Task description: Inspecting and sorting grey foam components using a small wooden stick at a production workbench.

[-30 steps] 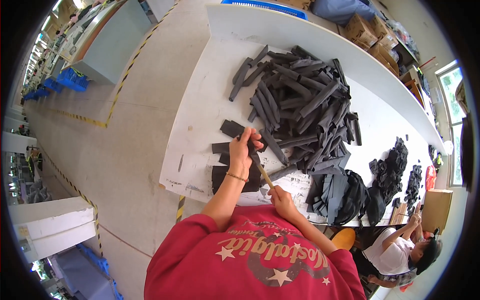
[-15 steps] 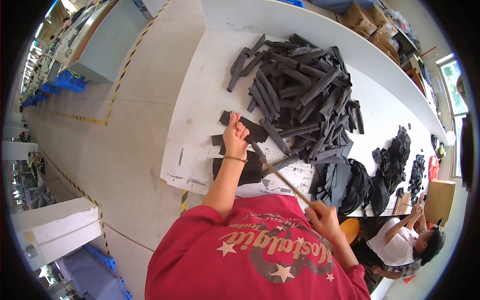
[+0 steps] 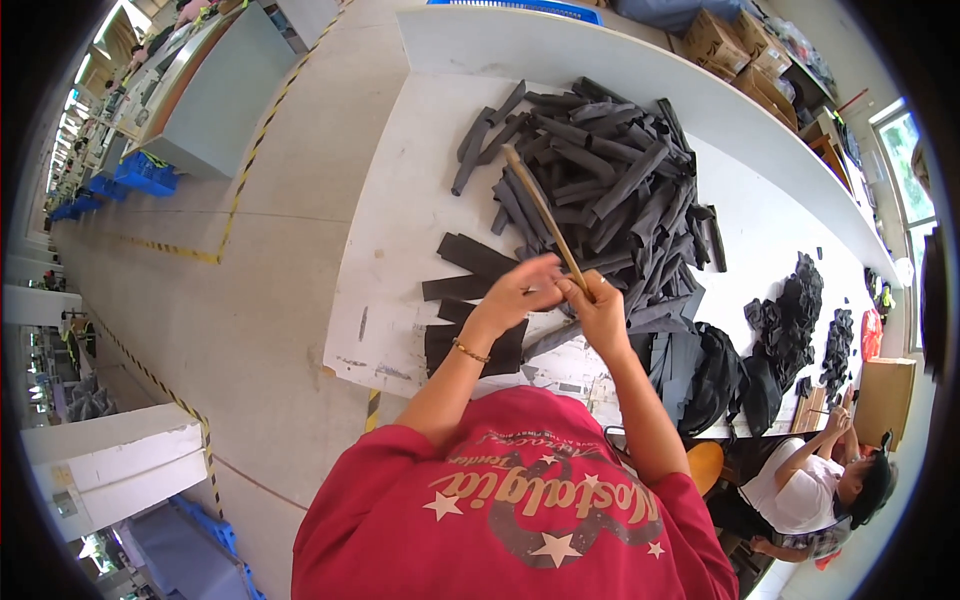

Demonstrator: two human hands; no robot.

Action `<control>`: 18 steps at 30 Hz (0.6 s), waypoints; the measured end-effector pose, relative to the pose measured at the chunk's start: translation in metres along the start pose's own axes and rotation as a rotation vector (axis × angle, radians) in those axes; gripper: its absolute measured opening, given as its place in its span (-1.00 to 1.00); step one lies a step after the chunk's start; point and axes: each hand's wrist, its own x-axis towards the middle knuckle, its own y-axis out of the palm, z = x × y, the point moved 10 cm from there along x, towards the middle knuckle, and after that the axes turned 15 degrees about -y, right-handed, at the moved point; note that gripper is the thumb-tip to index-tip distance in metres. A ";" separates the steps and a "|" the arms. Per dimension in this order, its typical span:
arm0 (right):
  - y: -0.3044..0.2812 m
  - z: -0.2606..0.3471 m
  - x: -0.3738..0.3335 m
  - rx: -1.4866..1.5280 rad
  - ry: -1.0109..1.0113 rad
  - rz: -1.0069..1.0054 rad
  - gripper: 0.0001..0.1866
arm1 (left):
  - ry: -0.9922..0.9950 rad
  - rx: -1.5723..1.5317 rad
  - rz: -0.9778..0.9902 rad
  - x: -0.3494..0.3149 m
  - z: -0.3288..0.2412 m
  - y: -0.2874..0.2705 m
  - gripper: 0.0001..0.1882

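My right hand (image 3: 601,312) grips the lower end of a thin wooden stick (image 3: 545,217) that points up and away over the table. My left hand (image 3: 522,294) meets it at the stick's base, fingers pinched there, a bracelet on the wrist. Whether a dark fabric piece sits between the fingers is hard to tell. Beyond the hands lies a big heap of dark grey fabric strips (image 3: 600,185) on the white table (image 3: 400,230). Flat dark strips (image 3: 470,258) lie just left of my left hand.
More dark fabric bundles (image 3: 715,375) lie to the right, with smaller dark piles (image 3: 800,300) farther along. Another person (image 3: 815,485) in a white top sits at the lower right. Concrete floor with yellow-black tape (image 3: 230,215) spreads left; cardboard boxes (image 3: 725,40) stand behind the table.
My right hand came back up from near my body to the table's edge, bringing the stick upright. My left hand lifted off the flat strips and joined it at the stick's base.
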 end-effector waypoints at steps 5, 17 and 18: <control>-0.028 0.029 0.031 -0.116 -0.182 -0.152 -0.83 | -0.090 0.025 0.246 -0.021 0.039 0.055 -0.65; -0.103 0.038 0.107 -0.119 0.051 -0.339 -0.67 | -0.073 0.197 0.123 -0.060 0.082 0.043 -0.63; -0.097 0.036 0.100 -0.133 0.040 -0.266 -0.68 | -0.002 0.303 -0.126 -0.052 0.042 0.022 -0.68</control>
